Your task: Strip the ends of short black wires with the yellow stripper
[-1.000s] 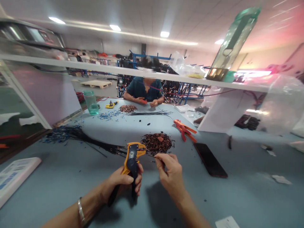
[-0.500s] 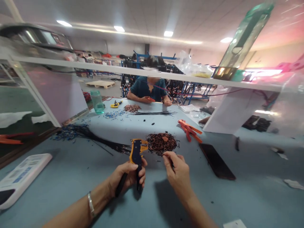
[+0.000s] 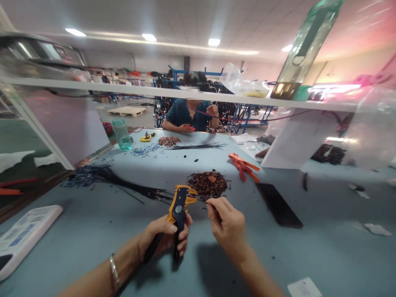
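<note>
My left hand (image 3: 167,235) is wrapped round the handles of a yellow and black wire stripper (image 3: 178,208), its jaws pointing right. In a pinch, my right hand (image 3: 227,220) holds a thin black wire (image 3: 202,201) whose end reaches to the stripper's jaws; whether it lies between them I cannot tell. Just behind the jaws is a heap of short black and copper-coloured offcuts (image 3: 207,183). A bundle of long black wires (image 3: 130,185) with blue ends stretches away to the left of the stripper.
Orange-handled pliers (image 3: 243,166) and a black phone (image 3: 278,204) lie to the right. A white scale-like device (image 3: 27,239) sits at the left. Across the table (image 3: 148,165) a co-worker (image 3: 188,115) sits behind a white shelf (image 3: 136,88). A green bottle (image 3: 122,134) stands at the far left.
My right hand and the stripper have come together, bringing the wire's end to the jaws. The co-worker's hand on the right has risen. The whole view has shifted slightly.
</note>
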`<state>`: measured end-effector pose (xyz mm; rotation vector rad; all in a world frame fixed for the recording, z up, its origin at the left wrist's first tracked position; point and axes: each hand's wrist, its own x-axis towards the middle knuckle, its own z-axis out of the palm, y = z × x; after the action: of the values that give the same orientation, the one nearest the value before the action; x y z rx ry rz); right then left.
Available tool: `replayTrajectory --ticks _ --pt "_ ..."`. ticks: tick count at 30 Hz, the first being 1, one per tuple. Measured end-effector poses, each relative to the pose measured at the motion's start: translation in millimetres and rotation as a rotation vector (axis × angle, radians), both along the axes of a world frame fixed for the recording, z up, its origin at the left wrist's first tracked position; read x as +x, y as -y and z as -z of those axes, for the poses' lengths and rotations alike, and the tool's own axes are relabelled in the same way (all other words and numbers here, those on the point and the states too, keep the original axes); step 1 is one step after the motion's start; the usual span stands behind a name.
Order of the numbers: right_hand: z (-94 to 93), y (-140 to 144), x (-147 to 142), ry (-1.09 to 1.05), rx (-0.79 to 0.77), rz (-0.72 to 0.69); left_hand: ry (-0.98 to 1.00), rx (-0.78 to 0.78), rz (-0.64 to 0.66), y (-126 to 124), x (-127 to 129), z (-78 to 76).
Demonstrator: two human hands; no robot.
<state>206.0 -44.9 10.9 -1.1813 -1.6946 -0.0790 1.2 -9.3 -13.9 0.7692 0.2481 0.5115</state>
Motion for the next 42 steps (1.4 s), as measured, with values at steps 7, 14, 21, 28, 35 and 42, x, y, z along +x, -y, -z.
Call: replayTrajectory --ticks 7,14,21,28,35,42 --pt "-0.5 1.3 -2.4 0.093 0.082 0.075 -0.035 0.015 0.046 1.1 2.5 5.3" --pt "-0.9 2.2 -2.9 0.119 0.047 0.058 -0.038 0.000 0.116 2.7 3.5 5.3" --pt "-0.1 2.2 -3.0 0.068 -0.013 -0.003 -0.038 0.006 0.095 4.0 2.2 7.8" --pt "4.2 2.3 -2.2 -0.001 -0.026 -0.057 -0.039 0.009 0.090 3.7 2.7 7.0" --pt "0.7 -0.4 -1.3 -0.108 -0.110 -0.113 -0.035 0.042 0.095 4.5 1.2 4.1" --pt "-2.1 0.3 -2.5 -0.192 -0.168 -0.142 -0.020 0.053 0.109 5.7 2.4 1.5"
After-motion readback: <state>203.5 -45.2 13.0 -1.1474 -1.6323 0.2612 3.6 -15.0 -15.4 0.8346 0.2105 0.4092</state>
